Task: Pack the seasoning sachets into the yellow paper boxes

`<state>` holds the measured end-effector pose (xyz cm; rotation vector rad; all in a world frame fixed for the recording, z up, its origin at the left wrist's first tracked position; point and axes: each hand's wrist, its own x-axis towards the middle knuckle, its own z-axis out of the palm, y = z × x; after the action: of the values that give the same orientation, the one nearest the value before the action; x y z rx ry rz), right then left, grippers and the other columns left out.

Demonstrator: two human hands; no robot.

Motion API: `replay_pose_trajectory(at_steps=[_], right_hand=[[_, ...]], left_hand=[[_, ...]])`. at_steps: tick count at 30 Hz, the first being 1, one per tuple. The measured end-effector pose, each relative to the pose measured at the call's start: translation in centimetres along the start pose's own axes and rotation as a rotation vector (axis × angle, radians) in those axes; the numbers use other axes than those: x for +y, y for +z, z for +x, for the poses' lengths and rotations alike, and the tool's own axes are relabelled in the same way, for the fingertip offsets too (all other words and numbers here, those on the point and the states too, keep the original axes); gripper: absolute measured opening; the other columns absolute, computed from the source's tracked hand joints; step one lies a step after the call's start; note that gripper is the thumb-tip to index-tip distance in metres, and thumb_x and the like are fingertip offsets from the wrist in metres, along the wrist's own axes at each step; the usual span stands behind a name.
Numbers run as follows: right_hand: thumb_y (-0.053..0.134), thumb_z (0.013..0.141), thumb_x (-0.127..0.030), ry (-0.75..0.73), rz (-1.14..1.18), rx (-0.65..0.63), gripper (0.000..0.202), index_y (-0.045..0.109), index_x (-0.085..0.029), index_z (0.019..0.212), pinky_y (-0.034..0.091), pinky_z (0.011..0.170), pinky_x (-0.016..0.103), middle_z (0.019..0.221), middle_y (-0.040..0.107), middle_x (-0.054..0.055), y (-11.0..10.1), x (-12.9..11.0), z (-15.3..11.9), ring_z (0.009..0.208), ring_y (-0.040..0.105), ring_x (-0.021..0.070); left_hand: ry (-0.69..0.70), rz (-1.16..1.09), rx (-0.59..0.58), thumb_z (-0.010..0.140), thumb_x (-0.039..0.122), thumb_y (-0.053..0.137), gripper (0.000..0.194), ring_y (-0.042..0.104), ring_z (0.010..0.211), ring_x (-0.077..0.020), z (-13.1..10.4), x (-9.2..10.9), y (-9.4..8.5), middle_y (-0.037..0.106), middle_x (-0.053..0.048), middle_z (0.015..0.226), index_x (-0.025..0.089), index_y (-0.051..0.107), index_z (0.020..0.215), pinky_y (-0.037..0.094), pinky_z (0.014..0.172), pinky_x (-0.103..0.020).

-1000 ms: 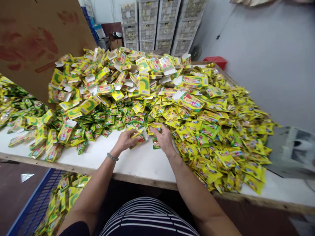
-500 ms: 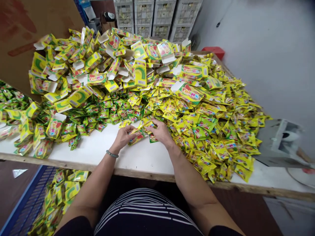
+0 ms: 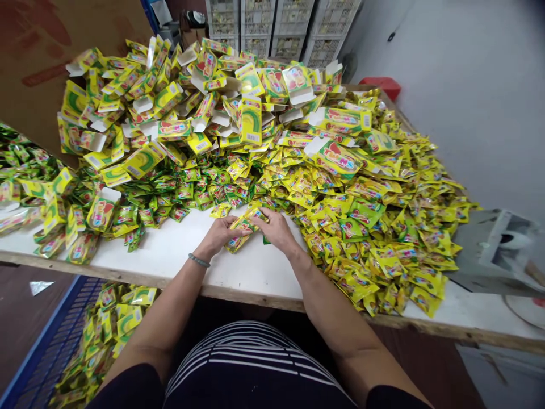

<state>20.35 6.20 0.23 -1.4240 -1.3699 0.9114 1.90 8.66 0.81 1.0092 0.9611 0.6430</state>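
Observation:
Low over the white table, my left hand pinches the lower left part of a small bundle of yellow candy packets. My right hand is closed on the bundle's upper right part, its thumb lying across the top. How many packets are in the bundle I cannot tell. A bit of green wrapper shows under my right hand. One loose yellow packet lies just beyond my left fingers. To the right spreads a heap of yellow packets; green packets lie behind my hands.
Open-ended printed cartons are piled across the back. A large brown cardboard box stands at left. Below the table edge sits a blue crate of filled cartons. On the right is a grey metal device; white crates are stacked behind.
My hands have come together on the packets; the right one has brought yellow packets over the red-and-green one in the left. The whole view has shifted slightly.

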Motion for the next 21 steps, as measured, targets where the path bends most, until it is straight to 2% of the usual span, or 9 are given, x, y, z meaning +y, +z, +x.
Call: replay_pose_trajectory(at_steps=[2, 5, 7, 10, 13, 15, 17, 21], right_hand=[[0.067, 0.078, -0.054, 0.009, 0.069, 0.03, 0.038, 0.069, -0.02, 0.095, 0.05, 0.066, 0.029, 0.084, 0.07, 0.003, -0.21, 0.03, 0.06, 0.074, 0.062, 0.0178], [0.07, 0.076, -0.052, -0.008, -0.003, 0.078, 0.034, 0.07, -0.019, 0.083, 0.049, 0.068, 0.031, 0.079, 0.068, 0.003, -0.25, -0.08, -0.05, 0.071, 0.06, 0.0179], [0.071, 0.075, -0.052, -0.049, -0.034, 0.08, 0.034, 0.071, -0.019, 0.078, 0.05, 0.073, 0.033, 0.082, 0.067, 0.005, -0.07, -0.21, -0.23, 0.076, 0.061, 0.0195], [0.068, 0.079, -0.052, -0.109, 0.004, 0.081, 0.033, 0.073, -0.019, 0.081, 0.049, 0.084, 0.036, 0.09, 0.067, 0.007, 0.18, -0.38, -0.39, 0.088, 0.062, 0.0214], [0.068, 0.081, -0.05, -0.131, -0.036, 0.182, 0.03, 0.075, -0.021, 0.085, 0.046, 0.094, 0.039, 0.096, 0.065, 0.007, 0.13, -0.36, -0.34, 0.099, 0.06, 0.023], [0.07, 0.079, -0.051, -0.134, -0.084, 0.229, 0.029, 0.076, -0.023, 0.082, 0.043, 0.099, 0.041, 0.096, 0.065, 0.007, 0.02, -0.2, -0.28, 0.103, 0.057, 0.0243], [0.07, 0.079, -0.054, -0.12, -0.091, 0.195, 0.03, 0.077, -0.024, 0.078, 0.041, 0.102, 0.043, 0.095, 0.065, 0.007, 0.01, 0.04, -0.28, 0.104, 0.056, 0.025], [0.065, 0.081, -0.06, -0.097, -0.059, 0.042, 0.037, 0.078, -0.027, 0.078, 0.038, 0.105, 0.046, 0.103, 0.066, 0.007, 0.57, 0.34, -0.58, 0.11, 0.052, 0.0262]], left_hand=[[-0.003, -0.049, 0.002, 0.05, 0.028, 0.093, 0.048, 0.065, 0.062, -0.0141, -0.09, 0.16, 0.05, 0.074, -0.003, 0.077, 0.013, 0.072, 0.091, 0.051, 0.062, -0.026], [0.012, -0.107, -0.014, 0.052, 0.026, 0.092, 0.05, 0.067, 0.066, -0.0144, -0.26, 0.23, 0.17, 0.076, -0.004, 0.083, 0.013, 0.073, 0.096, 0.052, 0.066, -0.027], [0.016, -0.127, -0.021, 0.053, 0.025, 0.092, 0.049, 0.067, 0.066, -0.0137, -0.32, 0.12, 0.25, 0.076, -0.003, 0.084, 0.014, 0.073, 0.098, 0.052, 0.067, -0.026], [0.034, -0.146, -0.011, 0.053, 0.025, 0.092, 0.05, 0.067, 0.066, -0.0133, -0.29, -0.1, 0.32, 0.076, -0.003, 0.083, 0.014, 0.073, 0.098, 0.051, 0.067, -0.026], [0.07, -0.129, -0.004, 0.053, 0.026, 0.091, 0.052, 0.067, 0.067, -0.0144, -0.24, -0.13, 0.38, 0.076, -0.003, 0.084, 0.015, 0.074, 0.1, 0.051, 0.067, -0.027], [0.085, -0.096, 0.003, 0.054, 0.028, 0.091, 0.051, 0.067, 0.067, -0.015, -0.3, -0.04, 0.45, 0.076, -0.003, 0.084, 0.015, 0.074, 0.1, 0.051, 0.067, -0.027], [0.096, -0.075, 0.021, 0.054, 0.028, 0.091, 0.051, 0.067, 0.067, -0.0151, -0.44, 0.03, 0.56, 0.076, -0.003, 0.084, 0.015, 0.074, 0.099, 0.051, 0.066, -0.027], [0.113, -0.115, 0.068, 0.053, 0.029, 0.091, 0.049, 0.067, 0.068, -0.0153, -0.68, -0.12, 0.81, 0.076, -0.003, 0.085, 0.014, 0.073, 0.096, 0.052, 0.069, -0.028]])
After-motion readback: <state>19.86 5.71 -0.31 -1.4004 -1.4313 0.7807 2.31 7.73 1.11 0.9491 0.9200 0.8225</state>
